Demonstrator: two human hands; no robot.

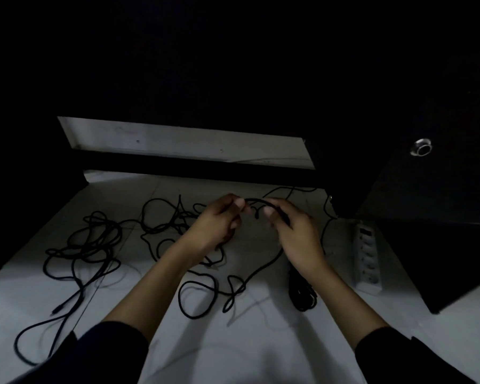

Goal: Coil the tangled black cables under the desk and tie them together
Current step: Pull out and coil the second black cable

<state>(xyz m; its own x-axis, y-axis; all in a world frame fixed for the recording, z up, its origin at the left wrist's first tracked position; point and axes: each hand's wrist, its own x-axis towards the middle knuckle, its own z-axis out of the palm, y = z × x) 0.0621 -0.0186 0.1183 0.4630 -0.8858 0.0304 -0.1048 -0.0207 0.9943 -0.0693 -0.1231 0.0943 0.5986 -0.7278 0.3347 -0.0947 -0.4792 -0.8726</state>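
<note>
Dark sleeves [114, 353] are sitting at the bottom edge, with both forearms reaching out over the pale floor [233, 356] under the desk [194, 167]. Left hand [215, 223] and right hand [294, 231] are meeting in the middle, each pinching the same stretch of black cable [257, 201], fingers curled round it, with a short arc of it bridging between the two grips. From there the cable is trailing down past the right wrist into loose loops [197, 297] on the floor. More tangled cables [94, 239] are lying off to the left, well apart from the hands, and one small bundle [302, 295] near the right forearm is looking already coiled (too dim to tell if it's tied). A white power strip [367, 259] is lying at the right, beside the dark cabinet [427, 217].

Seems like they're just starting a coil here. My take: keep one hand as the fixed holder and let the other feed even loops into it, sliding along the line so kinks work out before they're gathered. That knotty loop near the middle will probably snag, so shaking it free first is worth doing
</note>
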